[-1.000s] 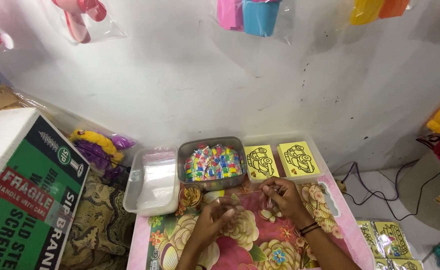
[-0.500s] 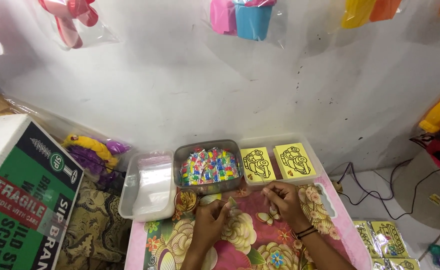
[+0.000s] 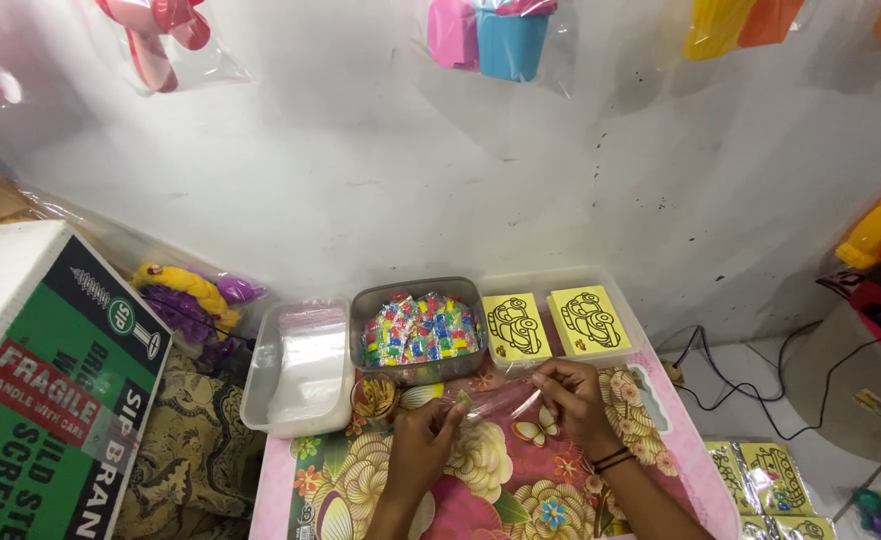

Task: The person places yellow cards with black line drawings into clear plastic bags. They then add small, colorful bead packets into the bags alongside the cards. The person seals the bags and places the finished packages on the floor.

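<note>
Small clear plastic bag (image 3: 495,400) pinched between both hands above the floral surface (image 3: 480,500), long axis running left to right, roughly level. Left hand (image 3: 422,440) with grip closed on the bag's left end; right hand (image 3: 572,395) with grip closed on its right end. Just beyond: one grey tub of colourful packets (image 3: 418,330), two stacks of yellow cards (image 3: 550,322), one clear tray of bags (image 3: 300,365).

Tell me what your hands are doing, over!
Left hand and right hand both pinching a small clear plastic bag. Bag held above the floral table. Tub of colourful packets just beyond, nothing blocking.
</note>
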